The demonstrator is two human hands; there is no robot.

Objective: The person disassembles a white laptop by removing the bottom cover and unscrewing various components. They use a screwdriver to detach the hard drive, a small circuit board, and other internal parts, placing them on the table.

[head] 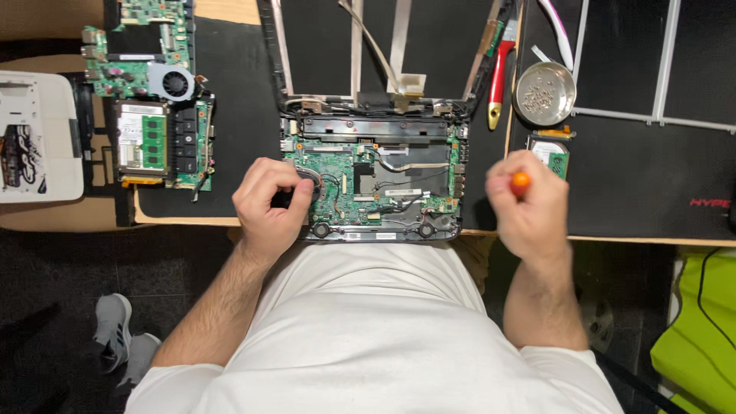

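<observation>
Tabletop [169,218] front edge runs just under both hands; black mat [238,115] bare between two boards, free room there. Opened laptop [376,180] at front edge, centre: green board, cables, black frame exposed. Second board [149,115] far left. Left hand [268,203] curled closed on laptop's left side, over dark part. Right hand [529,203] fisted around orange-tipped screwdriver [520,182], clear of laptop. Small metal bowl [544,93] behind.

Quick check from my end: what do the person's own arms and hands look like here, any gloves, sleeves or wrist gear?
Both hands are bare: no gloves, rings or watch show on the left hand or the right hand. The forearms are bare too, with visible hair. Short white T-shirt sleeves cover only the upper arms. No wrist strap or cable is attached to either arm.
</observation>
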